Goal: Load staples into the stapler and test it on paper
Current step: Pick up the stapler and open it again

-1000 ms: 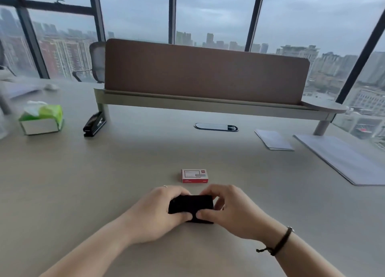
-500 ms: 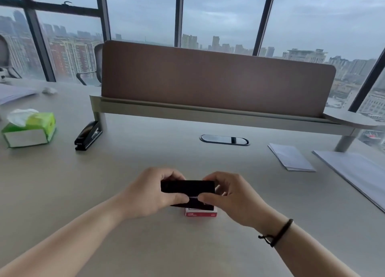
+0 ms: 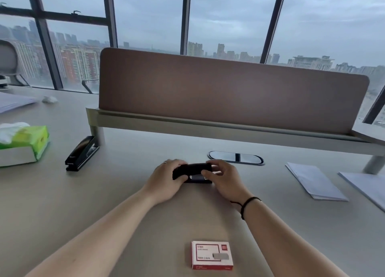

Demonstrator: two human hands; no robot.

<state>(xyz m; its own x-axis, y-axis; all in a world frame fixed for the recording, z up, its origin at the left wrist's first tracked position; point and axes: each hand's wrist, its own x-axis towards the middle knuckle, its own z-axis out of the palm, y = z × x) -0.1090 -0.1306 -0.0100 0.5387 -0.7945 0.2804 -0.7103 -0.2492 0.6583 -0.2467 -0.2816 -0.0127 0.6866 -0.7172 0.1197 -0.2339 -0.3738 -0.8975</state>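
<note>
A wide, pale beige counter (image 3: pixel 62 203) fills the lower part of the view, matte and smooth, with an oval cable port (image 3: pixel 235 157) set into it toward the back. Across the far side runs a brown divider panel (image 3: pixel 229 89) seated in a light rail on short legs, and beyond it tall dark-framed windows (image 3: pixel 185 18) show a grey overcast sky and a spread of city towers. Near the middle of the counter both hands meet on a small black stapler (image 3: pixel 192 169): the left hand (image 3: pixel 166 178) is wrapped around its left end, thumb in front, and the right hand (image 3: pixel 224 177) grips its right end with curled fingers; its base appears to sit on the counter. A red and white staple box (image 3: pixel 212 255) lies flat close to the viewer, between the forearms and well apart from the stapler. A folded white paper (image 3: pixel 314 181) lies to the right, with the edge of a larger sheet (image 3: pixel 366 187) just beyond it. To the left rest a larger black stapler (image 3: pixel 82 153) near the rail's leg, a green tissue box (image 3: pixel 23 144), a crumpled scrap (image 3: pixel 49 99) and more sheets (image 3: pixel 12 101) at the far edge. A dark cord bracelet (image 3: pixel 246 203) circles the right wrist.
</note>
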